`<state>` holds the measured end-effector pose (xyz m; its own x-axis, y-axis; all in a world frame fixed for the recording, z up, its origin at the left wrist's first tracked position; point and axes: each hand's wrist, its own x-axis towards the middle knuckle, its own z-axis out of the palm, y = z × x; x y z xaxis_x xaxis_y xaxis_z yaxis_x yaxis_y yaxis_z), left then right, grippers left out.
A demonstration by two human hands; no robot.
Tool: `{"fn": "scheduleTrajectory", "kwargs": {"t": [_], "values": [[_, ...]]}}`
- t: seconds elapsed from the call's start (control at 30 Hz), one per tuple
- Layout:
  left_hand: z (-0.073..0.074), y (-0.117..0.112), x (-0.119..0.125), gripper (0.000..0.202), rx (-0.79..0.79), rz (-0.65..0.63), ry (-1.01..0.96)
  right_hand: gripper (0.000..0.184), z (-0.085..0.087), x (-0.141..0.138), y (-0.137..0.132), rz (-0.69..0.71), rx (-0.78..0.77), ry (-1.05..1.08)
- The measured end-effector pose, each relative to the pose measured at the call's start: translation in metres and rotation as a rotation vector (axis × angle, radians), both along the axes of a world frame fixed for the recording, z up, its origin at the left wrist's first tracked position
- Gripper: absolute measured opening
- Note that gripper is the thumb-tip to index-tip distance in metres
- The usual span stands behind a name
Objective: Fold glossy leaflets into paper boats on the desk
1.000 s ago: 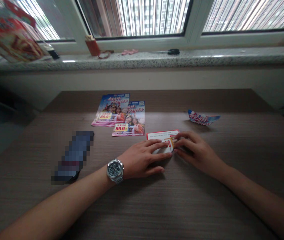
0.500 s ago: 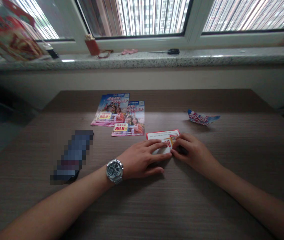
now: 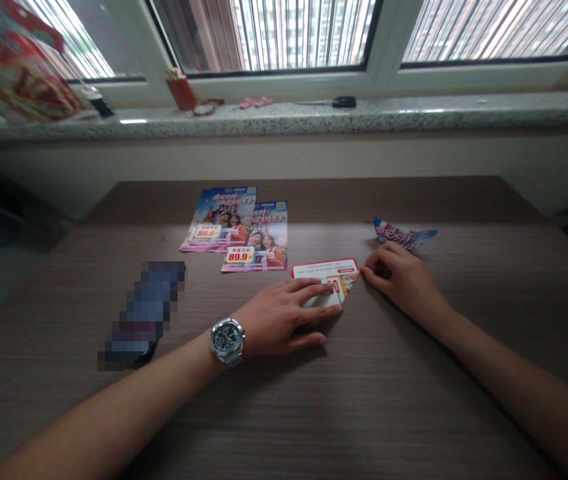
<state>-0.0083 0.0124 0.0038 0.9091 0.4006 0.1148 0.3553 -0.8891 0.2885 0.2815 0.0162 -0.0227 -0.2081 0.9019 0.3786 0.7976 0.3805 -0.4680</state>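
Observation:
A folded white flyer with a red border (image 3: 325, 273) lies on the wooden table (image 3: 314, 400). My left hand (image 3: 284, 317), with a steel watch on its wrist, lies flat on the flyer's near part, fingers stretched out and pressing it down. My right hand (image 3: 399, 277) has its fingers curled together, pinching the flyer's right corner against the table. A small paper boat folded from a colourful flyer (image 3: 404, 235) sits just beyond my right hand.
Two overlapping colourful flyers (image 3: 237, 227) lie at the far middle of the table. A blurred dark object (image 3: 144, 313) lies to the left. On the stone windowsill (image 3: 414, 113) are a red pouch (image 3: 181, 90), scissors (image 3: 341, 102) and a patterned bag (image 3: 19, 73).
My right hand has slid to the right and away along the flyer, from its middle to its right corner. My left hand has stayed in place on the flyer.

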Motion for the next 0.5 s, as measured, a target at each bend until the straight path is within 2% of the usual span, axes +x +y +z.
{"fn": "scheduleTrajectory", "kwargs": {"t": [0.2, 0.5], "values": [[0.002, 0.001, 0.001, 0.05, -0.006, -0.007, 0.017, 0.009, 0.005, 0.001, -0.009, 0.043, 0.022, 0.024], [-0.002, 0.004, 0.0, 0.053, -0.051, 0.011, -0.042, 0.024, 0.009, -0.001, -0.029, 0.446, 0.044, -0.023]]}}
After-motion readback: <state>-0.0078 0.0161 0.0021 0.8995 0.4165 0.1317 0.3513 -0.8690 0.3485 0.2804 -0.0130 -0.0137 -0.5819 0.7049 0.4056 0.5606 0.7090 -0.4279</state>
